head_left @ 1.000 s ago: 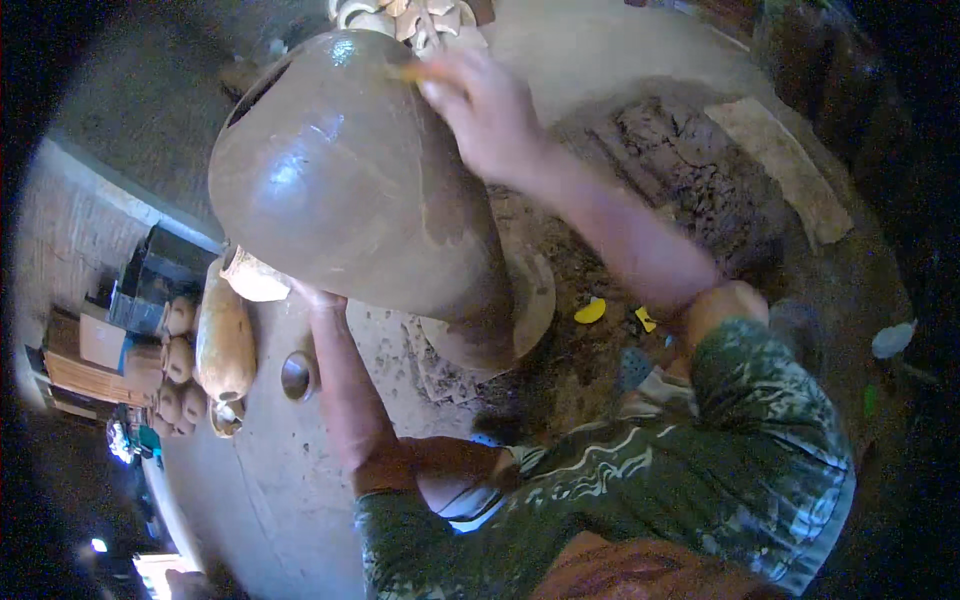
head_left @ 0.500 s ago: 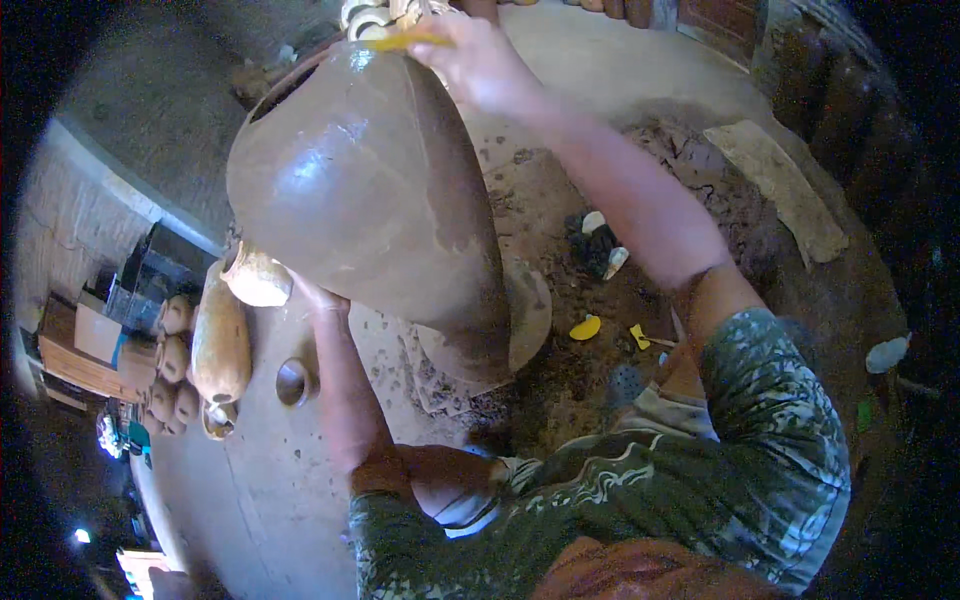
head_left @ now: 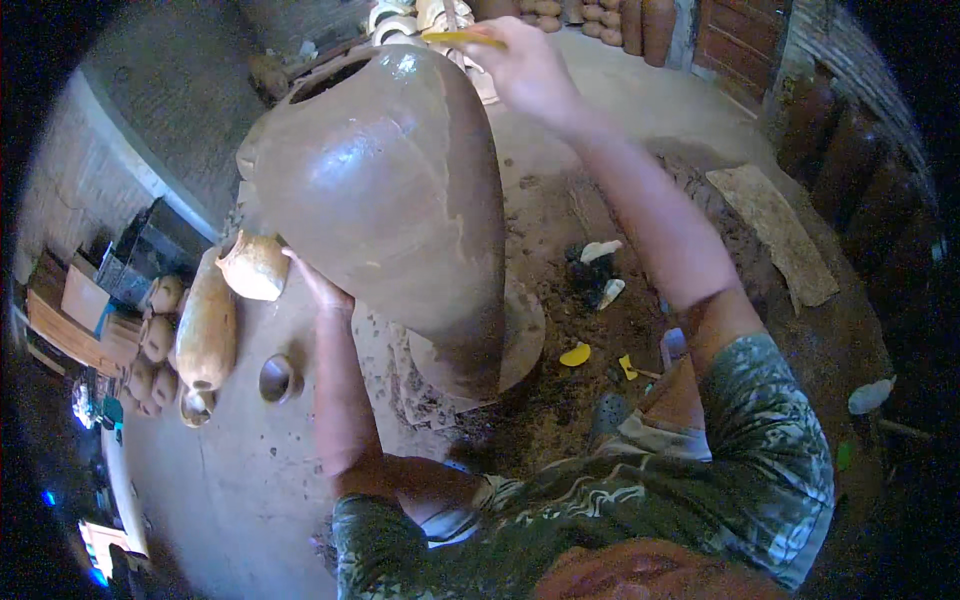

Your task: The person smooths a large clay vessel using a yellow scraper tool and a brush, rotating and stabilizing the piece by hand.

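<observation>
A large brown clay pot (head_left: 380, 200) with wet shiny patches stands on a round base (head_left: 522, 337), its dark mouth at the upper left. My right hand (head_left: 525, 70) is at the top rim, closed on a yellow flat tool (head_left: 460, 37). My left hand (head_left: 318, 280) rests with fingers stretched against the pot's lower left side. Just beyond those fingers is a cream, crusted jar (head_left: 250, 268). On the muddy ground by the base lie yellow pieces (head_left: 574, 354) and white pieces on dark material (head_left: 600, 250).
A long tan vessel (head_left: 205, 335), a small dark pot (head_left: 278, 380) and stacked round pots (head_left: 157, 340) are on the left. Tall dark cylinders (head_left: 855, 175) line the right wall near a wooden door (head_left: 735, 50). A tan strip (head_left: 760, 220) lies on the right floor.
My right hand has risen to the rim with the yellow tool and shifted rightward in the picture. The view has shifted, showing more of the back wall. My left hand remains against the pot.
</observation>
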